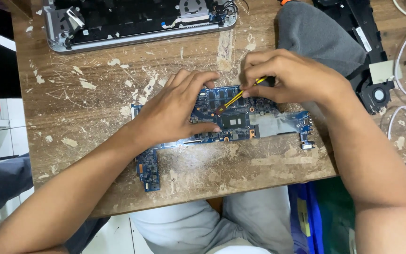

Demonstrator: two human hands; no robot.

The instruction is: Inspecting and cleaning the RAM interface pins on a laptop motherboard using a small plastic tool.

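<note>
A blue laptop circuit board (240,120) lay flat near the middle of the frame on a worn wooden desk (71,113) flecked with pale paint chips. The left hand (175,110) rested on the board's left part, fingers spread and curled over its upper edge, the thumb pressed along its lower side, pinning it rather than closing around anything. The right hand (292,77), just right of centre, was closed on a thin yellow-shafted tool (236,97), pinched between thumb and fingers; the tool slanted down to the left, its tip touching the board just above the dark square chip (234,121). A narrow arm of the board reached down toward the desk's front edge at lower centre-left.

At the upper left of the frame sat an opened silver laptop base (137,23) with its insides showing. A grey cloth (320,35) lay at the upper right, partly over a black plastic cover (372,70) with a round fan. White cables (402,61) curled along the right edge.
</note>
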